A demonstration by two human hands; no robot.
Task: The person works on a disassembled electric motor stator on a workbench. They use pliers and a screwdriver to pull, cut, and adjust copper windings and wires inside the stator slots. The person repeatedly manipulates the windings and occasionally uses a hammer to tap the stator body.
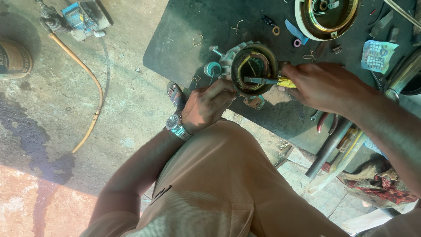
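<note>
Person is sitting at a dark worktop (184, 26), working on a round metal motor housing (253, 66) that is standing near the worktop's front edge. Left hand (206, 105) is closing around the housing's lower rim, fingers curling on it, steadying it; a metal wristwatch (177, 126) is showing on that wrist. Right hand (326, 85) is closing on a tool with a yellow handle (286, 82), its dark tip reaching across into the housing's open middle, where copper windings are showing. Cannot tell what kind of tool it is.

Around the housing: a small teal cap (213, 69) is sitting just beside its left side, bent wire bits are lying scattered on the worktop. A brass-coloured round cover (326, 17) is lying at the back edge, well apart. A printed packet (378, 55) is lying toward the right edge. An orange hose (83, 70) is running across the concrete floor (87, 166).
</note>
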